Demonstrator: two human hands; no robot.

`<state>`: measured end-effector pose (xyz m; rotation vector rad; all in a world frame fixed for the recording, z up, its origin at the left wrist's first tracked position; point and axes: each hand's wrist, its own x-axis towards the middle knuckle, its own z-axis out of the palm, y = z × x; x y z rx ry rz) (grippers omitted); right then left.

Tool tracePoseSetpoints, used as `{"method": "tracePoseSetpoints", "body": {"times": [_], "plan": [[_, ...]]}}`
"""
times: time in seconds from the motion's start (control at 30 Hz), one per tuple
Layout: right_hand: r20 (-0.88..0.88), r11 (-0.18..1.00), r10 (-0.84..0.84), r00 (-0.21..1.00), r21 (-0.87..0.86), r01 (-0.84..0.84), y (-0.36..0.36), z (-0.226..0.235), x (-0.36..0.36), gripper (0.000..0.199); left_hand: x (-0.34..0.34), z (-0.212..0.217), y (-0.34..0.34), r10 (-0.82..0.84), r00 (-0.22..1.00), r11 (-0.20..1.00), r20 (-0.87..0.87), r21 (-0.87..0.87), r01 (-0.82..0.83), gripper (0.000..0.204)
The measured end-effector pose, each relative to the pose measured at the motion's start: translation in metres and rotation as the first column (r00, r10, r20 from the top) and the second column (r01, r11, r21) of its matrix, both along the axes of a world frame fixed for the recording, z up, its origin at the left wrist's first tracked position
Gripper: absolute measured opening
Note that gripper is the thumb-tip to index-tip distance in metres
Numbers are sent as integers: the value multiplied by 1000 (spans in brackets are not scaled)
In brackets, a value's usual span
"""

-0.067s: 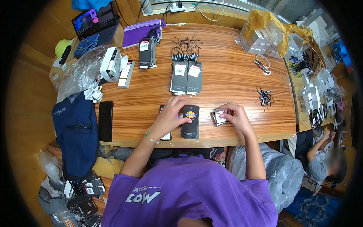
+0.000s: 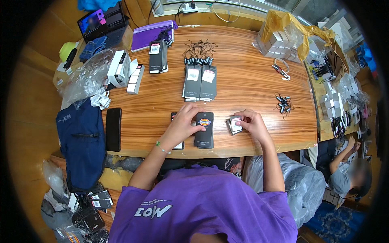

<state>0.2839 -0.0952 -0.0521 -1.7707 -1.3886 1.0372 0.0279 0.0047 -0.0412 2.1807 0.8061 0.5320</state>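
Bag (image 2: 279, 18) over bxs (image 2: 276, 39), LH (image 2: 182, 124) @ tags (image 2: 204, 137)

Black tag stack (image 2: 204, 137) nudged, tiny change

Stack sits a hair farther forward, away from the person's body, than a moment ago. Far right: co-worker's hands (image 2: 353, 145) have shifted very slightly too.

Matt card tags (image 2: 204, 137); smooth wood-grain table (image 2: 243, 89); glossy, crinkled plastic bag (image 2: 83, 83).
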Motion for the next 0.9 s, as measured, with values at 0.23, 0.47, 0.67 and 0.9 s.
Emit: {"method": "tracePoseSetpoints", "body": {"times": [0.23,0.47,0.67,0.9], "plan": [[100,975,-17,995,221,-6,-1,-7,-1,28,2,-6,-4,30,996,974,-83,228,-10,53],[-258,989,-149,955,-13,151,0,-5,6,19,6,1,1,53,998,988,14,-143,-50,44],[-394,991,-130,910,-25,131,-2,9,2,20,6,-2,-1,127,988,908,89,-411,-80,38],[-511,994,-100,854,-24,103,-5,16,-11,20,8,5,-3,195,957,747,214,-664,-4,32]]}}
